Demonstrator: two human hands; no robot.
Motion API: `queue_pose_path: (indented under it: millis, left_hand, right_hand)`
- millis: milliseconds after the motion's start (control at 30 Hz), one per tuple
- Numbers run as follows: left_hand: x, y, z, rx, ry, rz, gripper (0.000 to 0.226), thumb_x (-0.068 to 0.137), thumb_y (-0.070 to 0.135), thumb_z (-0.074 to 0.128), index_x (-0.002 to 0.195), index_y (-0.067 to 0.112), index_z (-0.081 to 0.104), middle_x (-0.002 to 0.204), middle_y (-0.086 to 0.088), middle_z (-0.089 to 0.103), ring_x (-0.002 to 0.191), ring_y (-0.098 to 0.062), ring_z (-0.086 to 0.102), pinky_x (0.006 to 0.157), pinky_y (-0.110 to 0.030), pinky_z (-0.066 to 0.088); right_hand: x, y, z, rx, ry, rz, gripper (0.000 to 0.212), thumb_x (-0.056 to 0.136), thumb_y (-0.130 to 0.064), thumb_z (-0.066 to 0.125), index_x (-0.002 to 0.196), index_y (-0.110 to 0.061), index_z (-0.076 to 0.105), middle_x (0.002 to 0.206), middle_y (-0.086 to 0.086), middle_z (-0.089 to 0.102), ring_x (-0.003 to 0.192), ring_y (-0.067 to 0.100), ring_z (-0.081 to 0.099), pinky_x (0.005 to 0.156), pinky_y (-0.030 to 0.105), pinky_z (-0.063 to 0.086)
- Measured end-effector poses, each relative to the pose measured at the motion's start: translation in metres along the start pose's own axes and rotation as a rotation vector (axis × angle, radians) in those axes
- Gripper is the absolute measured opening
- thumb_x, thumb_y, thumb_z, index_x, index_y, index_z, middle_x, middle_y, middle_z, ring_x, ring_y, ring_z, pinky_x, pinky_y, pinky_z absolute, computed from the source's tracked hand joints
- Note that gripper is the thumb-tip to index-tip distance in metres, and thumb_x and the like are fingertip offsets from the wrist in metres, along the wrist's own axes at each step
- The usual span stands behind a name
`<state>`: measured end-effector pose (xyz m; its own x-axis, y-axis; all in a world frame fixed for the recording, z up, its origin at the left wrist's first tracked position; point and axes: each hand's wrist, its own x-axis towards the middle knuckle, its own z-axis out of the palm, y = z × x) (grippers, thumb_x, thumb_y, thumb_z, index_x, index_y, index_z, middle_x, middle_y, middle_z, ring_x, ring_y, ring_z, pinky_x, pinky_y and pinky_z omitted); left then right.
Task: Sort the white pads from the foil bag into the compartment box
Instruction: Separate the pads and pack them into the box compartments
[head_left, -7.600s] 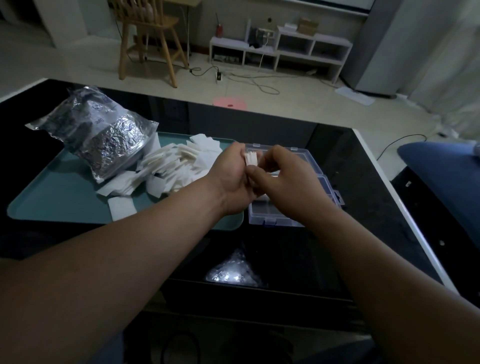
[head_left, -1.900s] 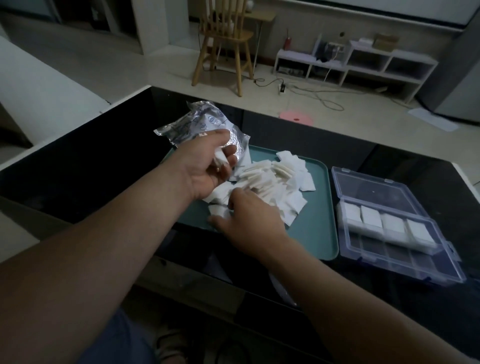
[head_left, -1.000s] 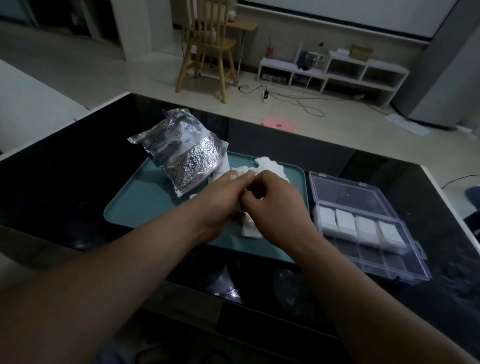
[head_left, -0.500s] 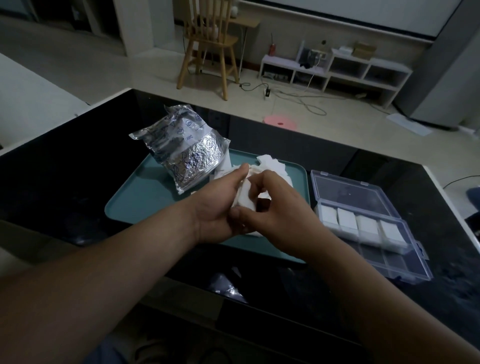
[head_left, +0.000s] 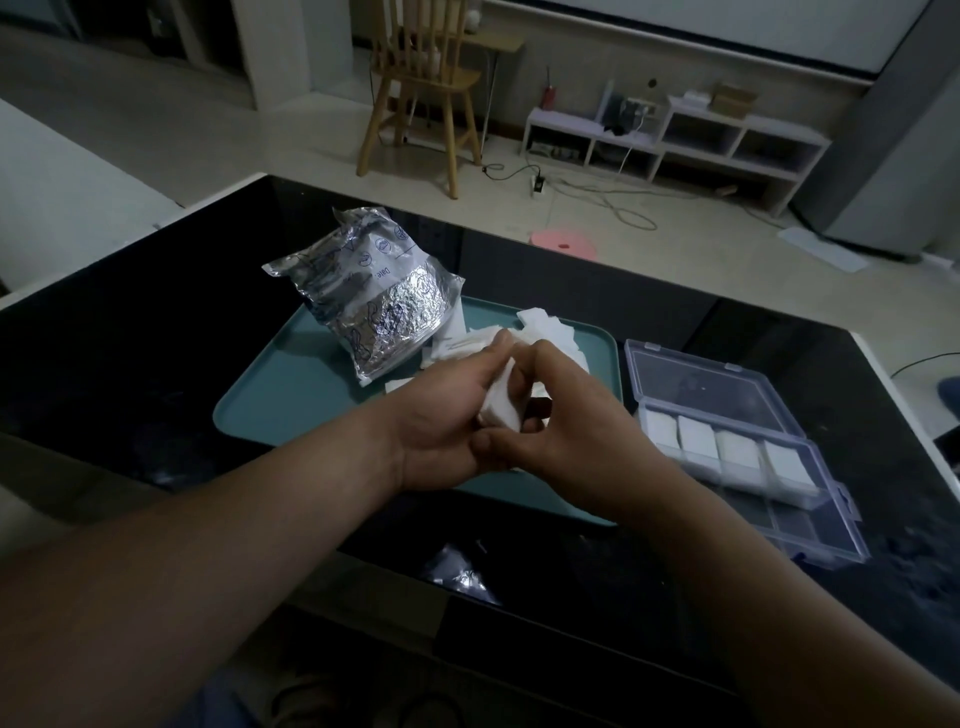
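White pads (head_left: 501, 408) gathered off tray (head_left: 291, 400) since before; left hand (head_left: 441, 421) and right hand (head_left: 571, 431) together, pinching the stack; box (head_left: 800, 525) likely next.

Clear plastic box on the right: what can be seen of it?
The clear plastic compartment box sits on the glossy black table, right of the teal tray. Its hinged lid is folded open away from the person. Four far compartments hold white pads; the near row looks empty.
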<state>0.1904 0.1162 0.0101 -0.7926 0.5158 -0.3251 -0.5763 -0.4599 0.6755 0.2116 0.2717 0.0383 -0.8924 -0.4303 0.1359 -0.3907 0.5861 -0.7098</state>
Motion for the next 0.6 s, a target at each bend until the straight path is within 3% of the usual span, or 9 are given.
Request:
queue_pose_path:
  millis: [33, 67, 133, 200, 267, 300, 400, 533, 600]
  left_hand:
    - [0.002, -0.001, 0.000, -0.006, -0.018, 0.001, 0.071, 0.100, 0.062, 0.045, 0.151, 0.013, 0.042, 0.141, -0.012, 0.043, 0.134, -0.031, 0.034, 0.125, -0.048, 0.016]
    - [0.001, -0.001, 0.001, -0.012, -0.027, -0.003, 0.074, 0.098, 0.064, 0.047, 0.153, 0.015, 0.039, 0.143, -0.009, 0.038, 0.134, -0.030, 0.030, 0.124, -0.048, 0.013]
    - [0.000, 0.000, 0.002, -0.007, -0.024, -0.011, 0.071, 0.100, 0.065, 0.043, 0.152, 0.016, 0.040, 0.138, -0.010, 0.040, 0.129, -0.027, 0.035, 0.114, -0.041, 0.028]
    - [-0.001, -0.001, -0.001, -0.012, -0.060, -0.023, 0.064, 0.105, 0.059, 0.038, 0.153, 0.017, 0.042, 0.140, -0.011, 0.043, 0.128, -0.026, 0.037, 0.116, -0.044, 0.028]
    - [0.000, -0.003, -0.004, -0.027, -0.093, -0.016, 0.060, 0.107, 0.053, 0.040, 0.152, 0.013, 0.043, 0.139, -0.013, 0.045, 0.128, -0.026, 0.038, 0.123, -0.049, 0.020]
    - [-0.002, -0.003, -0.002, -0.025, -0.089, -0.007, 0.056, 0.107, 0.050, 0.042, 0.148, 0.013, 0.049, 0.131, -0.013, 0.050, 0.121, -0.024, 0.044, 0.120, -0.048, 0.027]
    - [-0.007, -0.002, 0.002, 0.003, -0.081, 0.032, 0.044, 0.106, 0.044, 0.047, 0.140, 0.018, 0.058, 0.105, -0.004, 0.060, 0.092, -0.011, 0.053, 0.101, -0.036, 0.046]
    - [-0.007, 0.002, 0.003, 0.040, -0.009, 0.101, 0.036, 0.104, 0.035, 0.052, 0.133, 0.015, 0.059, 0.104, -0.003, 0.066, 0.084, -0.010, 0.063, 0.077, -0.029, 0.059]
    - [-0.006, 0.008, 0.002, -0.017, 0.086, 0.107, 0.020, 0.101, 0.027, 0.058, 0.118, 0.017, 0.063, 0.089, -0.006, 0.066, 0.075, -0.014, 0.064, 0.064, -0.027, 0.062]
  right_hand:
    - [0.000, 0.000, 0.000, -0.024, 0.002, -0.015, 0.044, 0.077, -0.032, 0.087, 0.099, -0.016, 0.052, 0.104, 0.000, 0.062, 0.086, 0.017, 0.062, 0.077, 0.036, 0.056]
    - [-0.001, -0.001, 0.000, -0.042, 0.005, -0.030, 0.042, 0.079, -0.028, 0.086, 0.098, -0.014, 0.052, 0.102, 0.001, 0.061, 0.084, 0.014, 0.059, 0.073, 0.026, 0.052]
    - [-0.002, -0.003, -0.002, -0.050, 0.002, -0.031, 0.039, 0.081, -0.023, 0.085, 0.098, -0.013, 0.051, 0.102, 0.002, 0.061, 0.082, 0.011, 0.056, 0.067, 0.016, 0.047]
    - [-0.003, -0.003, -0.004, 0.026, 0.009, 0.003, 0.037, 0.084, -0.018, 0.083, 0.100, -0.009, 0.051, 0.104, 0.005, 0.061, 0.078, 0.006, 0.059, 0.064, 0.014, 0.046]
    - [-0.002, 0.000, -0.008, 0.094, 0.031, 0.034, 0.035, 0.086, -0.016, 0.082, 0.102, -0.008, 0.052, 0.107, 0.004, 0.064, 0.085, 0.008, 0.063, 0.070, 0.014, 0.048]
    - [-0.001, 0.003, -0.009, 0.097, 0.038, 0.035, 0.034, 0.086, -0.018, 0.082, 0.101, -0.010, 0.053, 0.109, 0.002, 0.066, 0.094, 0.012, 0.064, 0.077, 0.015, 0.048]
    - [0.001, 0.008, -0.012, 0.121, 0.025, 0.023, 0.032, 0.085, -0.021, 0.083, 0.099, -0.014, 0.055, 0.108, -0.001, 0.068, 0.105, 0.016, 0.063, 0.092, 0.020, 0.046]
    - [0.003, 0.011, -0.021, 0.209, -0.036, 0.054, 0.034, 0.087, -0.037, 0.082, 0.103, -0.018, 0.059, 0.117, -0.005, 0.071, 0.106, 0.009, 0.066, 0.096, 0.025, 0.050]
    - [0.011, 0.019, -0.032, 0.248, 0.097, 0.117, 0.033, 0.090, -0.051, 0.075, 0.104, -0.024, 0.064, 0.123, -0.011, 0.071, 0.112, 0.005, 0.067, 0.101, 0.035, 0.053]
